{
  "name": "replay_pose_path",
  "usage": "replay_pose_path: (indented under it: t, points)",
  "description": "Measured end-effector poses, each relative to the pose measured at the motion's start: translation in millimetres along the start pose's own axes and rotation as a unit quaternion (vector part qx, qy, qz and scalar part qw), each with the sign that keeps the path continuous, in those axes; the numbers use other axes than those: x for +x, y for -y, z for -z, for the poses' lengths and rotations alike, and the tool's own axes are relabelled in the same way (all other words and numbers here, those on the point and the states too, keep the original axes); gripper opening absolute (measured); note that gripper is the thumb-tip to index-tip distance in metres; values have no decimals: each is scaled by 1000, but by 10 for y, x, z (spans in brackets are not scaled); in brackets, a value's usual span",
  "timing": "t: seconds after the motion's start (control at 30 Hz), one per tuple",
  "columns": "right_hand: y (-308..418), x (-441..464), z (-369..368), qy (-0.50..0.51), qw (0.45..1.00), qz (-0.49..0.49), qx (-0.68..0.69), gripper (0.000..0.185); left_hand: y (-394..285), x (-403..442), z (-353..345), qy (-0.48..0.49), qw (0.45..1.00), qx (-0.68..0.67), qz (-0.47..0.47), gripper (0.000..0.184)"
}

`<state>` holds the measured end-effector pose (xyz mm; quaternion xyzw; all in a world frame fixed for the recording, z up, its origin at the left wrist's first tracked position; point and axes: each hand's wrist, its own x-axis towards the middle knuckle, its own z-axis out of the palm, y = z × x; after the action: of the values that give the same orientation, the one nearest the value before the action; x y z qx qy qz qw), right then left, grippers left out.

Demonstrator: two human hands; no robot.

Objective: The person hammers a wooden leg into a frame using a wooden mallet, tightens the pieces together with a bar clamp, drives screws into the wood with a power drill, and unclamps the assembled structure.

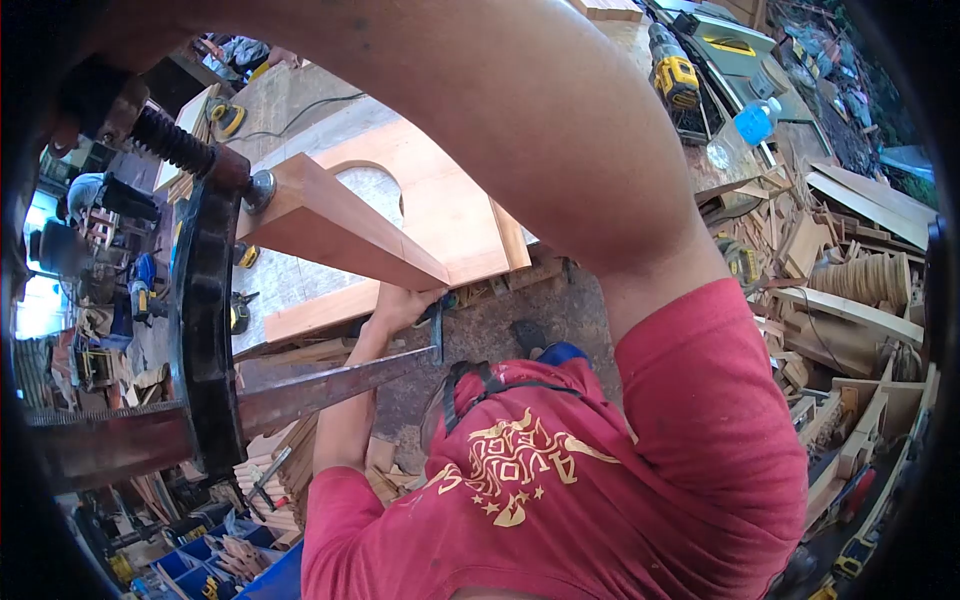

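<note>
A long bar clamp runs from the left edge toward my body, its screw pad against the near end of a wooden beam. My right arm crosses the top of the view, and my right hand, dark and partly cut off, is closed around the clamp's screw handle. At the beam's other end my left hand is closed beside the clamp's far jaw; its fingertips are partly hidden. The beam stands on a flat wooden panel with a round-edged cutout.
The panel lies on a workbench. Sanders, a yellow drill and a blue-tinted bottle are around. Scrap wood lies right, blue bins lower left. Another person is at the far left.
</note>
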<state>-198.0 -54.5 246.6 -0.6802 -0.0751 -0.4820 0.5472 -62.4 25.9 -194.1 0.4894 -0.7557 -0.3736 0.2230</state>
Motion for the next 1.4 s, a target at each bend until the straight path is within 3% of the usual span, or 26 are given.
replay_pose_path:
  t: [0.23,0.43,0.63,0.83,0.93,1.03,1.1,1.13,1.17,1.2,1.23,1.3,1.33,1.4]
  points:
    - [-99,118,34,-8,1000,4,3,11,-50,-11,5,11,999,17,31,39]
    - [-145,280,-34,-13,1000,7,5,12,-71,4,15,-12,1000,23,-14,34]
    - [-29,115,-37,-8,1000,12,1,12,-102,-20,11,-3,999,22,24,41]
    - [90,6,-77,10,1000,16,6,12,-131,-30,-7,-55,998,-25,-4,41]
    - [137,6,-75,15,1000,13,12,13,-269,-67,55,-92,991,-54,-77,41]
    - [319,21,-79,15,1000,-14,9,13,-588,-212,426,-90,992,-73,58,54]
    - [345,5,-58,27,998,-43,45,13,-266,-391,669,-235,937,-255,-32,71]
    - [348,7,-47,44,995,-61,65,13,-306,-540,951,-265,911,-317,2,79]
    - [48,124,-55,65,996,11,67,13,-478,-612,1276,-250,866,-389,-189,74]
    - [-99,198,-51,89,990,84,68,14,-852,-660,1498,-291,835,-390,-259,81]
    - [30,94,-98,32,998,42,33,16,-1326,-704,1670,-343,812,-361,-305,89]
    - [-14,126,-78,33,996,73,32,18,-2250,-769,1861,-446,783,-270,-338,111]
    - [-62,141,-60,33,996,71,39,18,-2570,-807,1889,-455,777,-247,-359,123]
    - [-87,132,-56,27,996,75,37,18,-2820,-805,1905,-400,789,-207,-418,121]
